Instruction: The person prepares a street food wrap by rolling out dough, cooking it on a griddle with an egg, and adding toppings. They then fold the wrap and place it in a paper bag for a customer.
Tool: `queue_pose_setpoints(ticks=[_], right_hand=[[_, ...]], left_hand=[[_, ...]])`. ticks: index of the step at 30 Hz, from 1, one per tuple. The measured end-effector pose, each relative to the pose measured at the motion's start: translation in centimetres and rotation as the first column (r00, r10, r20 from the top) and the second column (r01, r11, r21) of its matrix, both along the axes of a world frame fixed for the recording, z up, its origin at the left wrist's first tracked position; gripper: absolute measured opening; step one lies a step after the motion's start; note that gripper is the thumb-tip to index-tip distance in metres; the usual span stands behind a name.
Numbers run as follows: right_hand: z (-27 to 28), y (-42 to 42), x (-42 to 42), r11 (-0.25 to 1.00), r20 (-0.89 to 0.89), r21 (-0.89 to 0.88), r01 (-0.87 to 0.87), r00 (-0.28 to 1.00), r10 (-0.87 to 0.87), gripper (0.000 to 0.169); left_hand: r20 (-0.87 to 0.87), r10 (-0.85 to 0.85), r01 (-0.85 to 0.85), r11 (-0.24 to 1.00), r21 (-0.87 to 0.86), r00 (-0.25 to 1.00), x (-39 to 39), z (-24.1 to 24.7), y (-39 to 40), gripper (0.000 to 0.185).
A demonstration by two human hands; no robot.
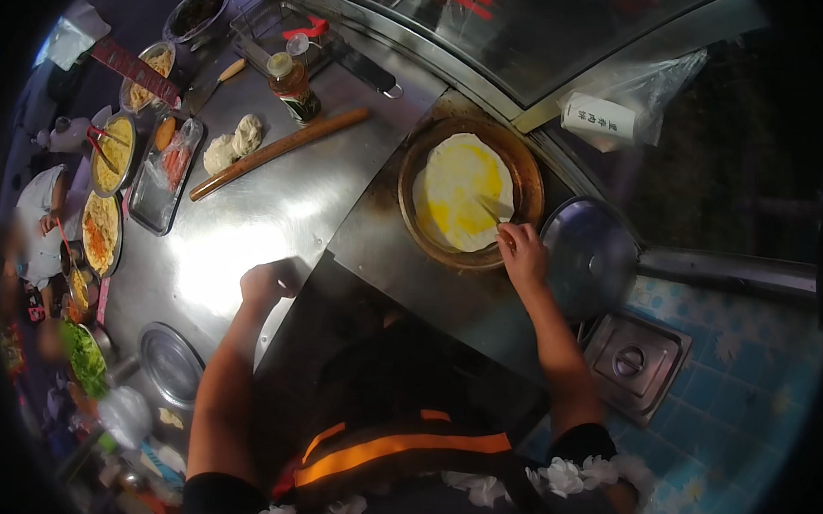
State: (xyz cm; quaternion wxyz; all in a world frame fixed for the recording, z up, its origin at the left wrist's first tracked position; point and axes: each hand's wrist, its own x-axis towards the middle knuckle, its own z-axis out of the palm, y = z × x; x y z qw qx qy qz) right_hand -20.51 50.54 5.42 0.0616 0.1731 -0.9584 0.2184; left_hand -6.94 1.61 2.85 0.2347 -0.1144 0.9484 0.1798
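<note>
A round flatbread (455, 173) with yellow beaten egg over it lies in a large round metal pan (526, 217). At the pan's near right side my right hand (520, 250) holds a thin utensil (486, 208) by its handle, its tip on the egg. My left hand (266, 284) is closed over the near edge of the steel counter (305, 185), with nothing visible in it. A wooden rolling pin (272, 155) lies beside lumps of dough (235, 145). Behind the pin stands a seasoning jar (295, 93).
A round metal lid (588, 256) adjoins the pan's right side, above a rectangular lidded steel container (635, 363). Bowls of shredded food (112, 155), a steel tray (158, 204) and lettuce (85, 358) line the left. A glass window (501, 29) borders the back. Another person (42, 210) stands at far left.
</note>
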Motion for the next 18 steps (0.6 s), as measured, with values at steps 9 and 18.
queue_pose_setpoints(ticks=[9,18], right_hand=[[1.0,-4.2,2.3,0.997,0.045,-0.045,-0.063,0.997,0.065,0.019],[1.0,-1.3,-12.9,0.89,0.643,-0.416,-0.188,0.632,0.434,0.023]], left_hand=[[-0.016,0.05,-0.048,0.994,0.094,0.999,0.0,1.3,0.5,0.019],[0.059,0.051,-0.05,0.999,-0.018,0.997,-0.4,0.6,0.3,0.02]])
